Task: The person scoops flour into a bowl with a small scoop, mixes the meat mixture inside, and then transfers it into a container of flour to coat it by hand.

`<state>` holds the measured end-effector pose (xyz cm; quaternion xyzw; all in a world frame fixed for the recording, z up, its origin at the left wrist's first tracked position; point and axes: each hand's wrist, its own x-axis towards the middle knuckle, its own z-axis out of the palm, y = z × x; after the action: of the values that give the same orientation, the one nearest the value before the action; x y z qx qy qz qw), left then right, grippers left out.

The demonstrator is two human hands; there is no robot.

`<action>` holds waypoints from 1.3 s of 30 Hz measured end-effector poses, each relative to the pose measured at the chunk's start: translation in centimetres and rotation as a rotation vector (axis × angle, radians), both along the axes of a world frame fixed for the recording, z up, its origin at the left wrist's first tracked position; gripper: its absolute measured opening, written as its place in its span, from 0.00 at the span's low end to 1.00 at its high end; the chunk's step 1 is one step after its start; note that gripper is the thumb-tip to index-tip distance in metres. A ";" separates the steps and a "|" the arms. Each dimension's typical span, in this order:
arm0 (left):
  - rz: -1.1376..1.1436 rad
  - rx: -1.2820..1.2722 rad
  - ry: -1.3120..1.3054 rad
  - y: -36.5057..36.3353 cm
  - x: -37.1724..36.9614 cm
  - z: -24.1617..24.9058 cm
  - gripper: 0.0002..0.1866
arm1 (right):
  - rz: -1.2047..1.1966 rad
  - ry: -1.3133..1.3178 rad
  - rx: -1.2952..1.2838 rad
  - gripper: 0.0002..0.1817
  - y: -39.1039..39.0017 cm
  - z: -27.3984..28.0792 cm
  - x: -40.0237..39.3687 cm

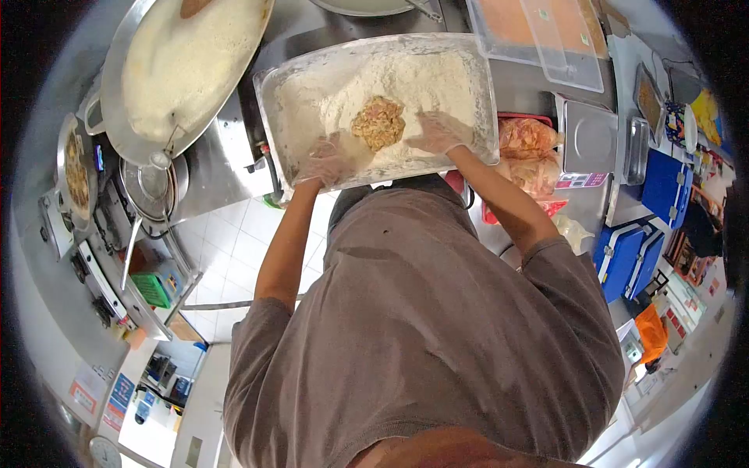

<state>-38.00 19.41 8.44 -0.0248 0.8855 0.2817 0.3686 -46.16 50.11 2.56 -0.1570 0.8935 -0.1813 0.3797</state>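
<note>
A large rectangular tub (pixel 495 117) holds a thick bed of pale flour (pixel 437 74). In its middle lies a lumpy, wet-looking piece of raw battered meat (pixel 378 123). My left hand (pixel 326 161), in a clear plastic glove, rests in the flour near the tub's front left, fingers apart. On the other side of the meat, my right hand (pixel 435 132), gloved the same way, lies on the flour with its fingers spread. Neither hand touches the meat, and both are without anything in their grasp.
At the left stands a big wok of foaming oil (pixel 183 70), beside a strainer (pixel 147 187) with a long handle. Right of the tub are bagged raw meat (pixel 528 156) in a red tray and a kitchen scale (pixel 587 136). A clear plastic container (pixel 538 35) sits behind them.
</note>
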 end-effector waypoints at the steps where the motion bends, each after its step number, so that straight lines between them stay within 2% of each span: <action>1: 0.005 -0.029 0.029 0.4 0.0 0.5 0.44 | -0.009 -0.013 -0.002 0.53 -0.5 0.1 0.2; 3: 0.017 -0.087 0.083 1.1 0.4 0.8 0.48 | -0.026 -0.043 -0.005 0.57 -1.5 0.0 0.9; 6: 0.204 -0.001 0.062 2.3 0.0 0.1 0.50 | -0.118 -0.064 -0.051 0.57 -1.6 -1.8 1.2; 9: 0.162 -0.030 0.005 2.5 -0.4 0.9 0.46 | -0.027 -0.030 -0.023 0.56 -0.9 -2.7 0.9; 12: 0.242 0.242 0.071 -0.3 0.7 -9.7 0.44 | -0.076 -0.096 -0.093 0.55 0.1 -0.6 -0.1; 15: 0.382 0.397 0.049 -1.2 1.2 -8.5 0.40 | -0.307 0.064 -0.153 0.54 0.4 -1.8 0.0; 16: 0.404 0.417 0.082 -1.3 1.5 -8.3 0.38 | -0.283 -0.004 -0.132 0.54 -0.2 -0.3 -0.2; 18: 0.372 0.363 0.193 -0.9 1.1 -7.7 0.35 | -0.237 -0.136 -0.091 0.54 -1.8 2.4 -1.1; 19: 0.353 0.338 0.208 -0.7 0.8 -7.3 0.34 | -0.291 -0.067 -0.102 0.54 -2.2 2.2 -1.1; 21: 0.308 0.298 0.069 -0.1 -0.4 -6.2 0.31 | -0.398 0.068 -0.126 0.52 -3.2 1.6 -1.0; 24: 0.238 0.235 0.083 1.4 -1.6 2.7 0.31 | -0.335 0.076 -0.090 0.50 -5.4 6.1 -0.4; 27: 0.306 0.167 0.220 1.6 -2.1 -1.7 0.30 | -0.447 0.137 -0.328 0.47 -4.4 0.3 -0.6; 30: 0.274 0.294 0.129 1.5 -2.8 -1.3 0.29 | -0.453 -0.057 -0.265 0.41 -6.1 7.0 -0.7; 32: 0.043 0.211 0.466 1.9 -2.4 -3.8 0.22 | -0.350 0.178 -0.299 0.37 -4.9 1.1 -0.6; 33: -0.074 0.169 0.625 2.3 -2.0 -3.4 0.19 | -0.298 0.290 -0.311 0.35 -5.1 1.2 -0.1; 36: 0.287 0.422 0.360 2.5 -3.4 -2.0 0.17 | -0.399 0.235 -0.228 0.34 -4.5 2.9 -0.7; 39: 0.389 0.412 0.510 2.1 -2.3 -2.3 0.18 | -0.455 0.137 -0.273 0.33 -1.9 1.3 -2.0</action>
<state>-40.25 21.54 6.18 -0.0469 0.8525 0.5155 0.0734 -48.12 48.16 3.85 -0.0140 0.8968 -0.3694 0.2432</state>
